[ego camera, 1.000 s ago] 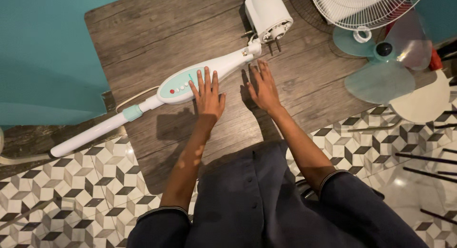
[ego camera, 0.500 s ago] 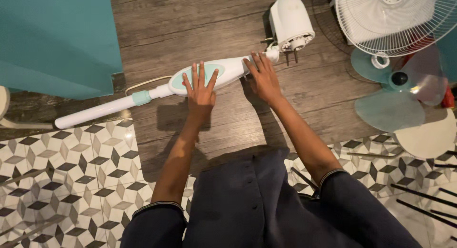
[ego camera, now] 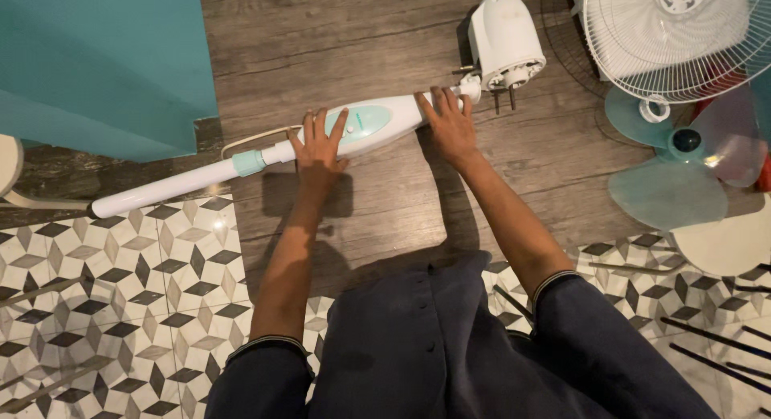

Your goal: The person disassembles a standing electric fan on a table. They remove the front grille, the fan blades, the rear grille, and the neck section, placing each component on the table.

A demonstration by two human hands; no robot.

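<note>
On the wood-plank floor (ego camera: 337, 33), left hand (ego camera: 319, 150) now lies flat and open across the lower end of the fan stand column (ego camera: 273, 154), fingers over the teal control panel (ego camera: 361, 122); half a second ago it sat further up the panel. Right hand (ego camera: 450, 126), open too, presses the column's upper end just below the motor housing (ego camera: 504, 37), closer than before. Count: one column, one motor housing, one white grille (ego camera: 683, 33), one translucent blade set (ego camera: 683, 158).
</note>
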